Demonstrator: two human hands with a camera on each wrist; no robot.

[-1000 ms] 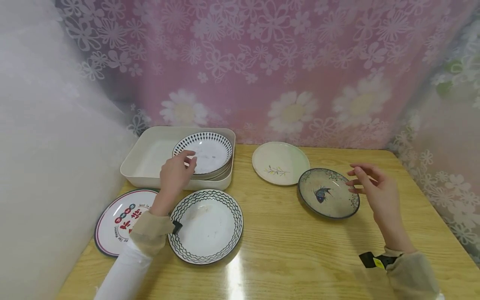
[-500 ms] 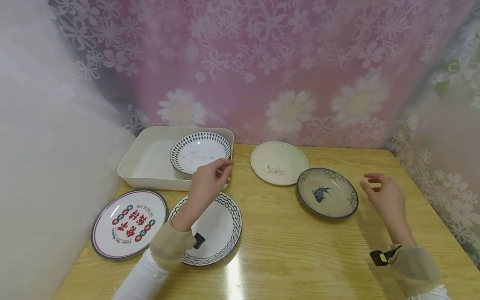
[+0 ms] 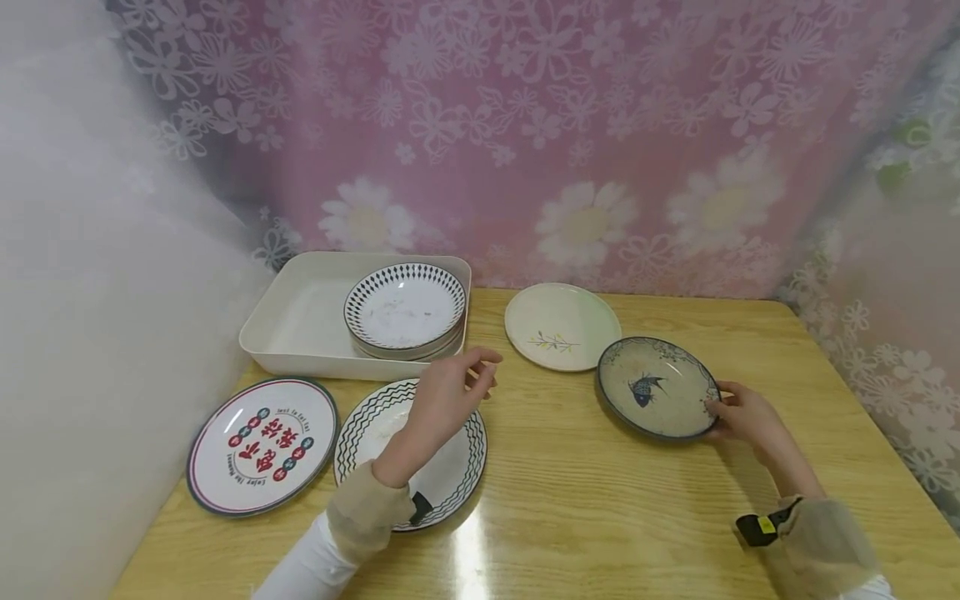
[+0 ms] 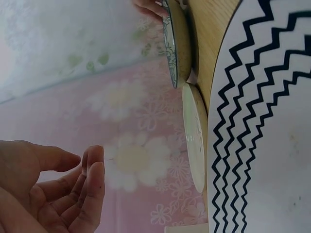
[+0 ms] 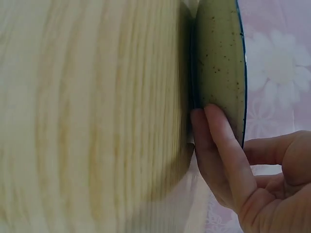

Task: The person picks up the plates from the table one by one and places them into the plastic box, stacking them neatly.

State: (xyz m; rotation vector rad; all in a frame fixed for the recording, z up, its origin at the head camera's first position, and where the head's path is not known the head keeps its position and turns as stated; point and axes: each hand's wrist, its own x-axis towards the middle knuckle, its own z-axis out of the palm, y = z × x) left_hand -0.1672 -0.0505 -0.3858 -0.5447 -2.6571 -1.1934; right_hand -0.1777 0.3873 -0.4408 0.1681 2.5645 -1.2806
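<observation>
My right hand (image 3: 750, 417) grips the right rim of a beige fish-patterned shallow bowl (image 3: 652, 385), thumb over the edge. In the right wrist view, its fingers lie against the speckled underside of this fish bowl (image 5: 218, 58). My left hand (image 3: 450, 396) hovers above a white plate with black zigzag rings (image 3: 446, 479) and covers part of it. Nothing is between its loosely bent fingers; the left wrist view shows the left hand (image 4: 68, 189) apart from the zigzag plate (image 4: 262, 145). A cream plate with a twig print (image 3: 558, 321) lies right behind the fish bowl.
A white rectangular bin (image 3: 288, 333) at the back left holds a stack topped by a diamond-rimmed plate (image 3: 405, 308). At the left front lies a plate with red lettering (image 3: 247, 433). A floral curtain (image 3: 510, 167) hangs behind the wooden table (image 3: 585, 517).
My left hand has moved from over the bin to the right and nearer, above the zigzag plate. My right hand drew back from the fish bowl, then took hold of its right rim.
</observation>
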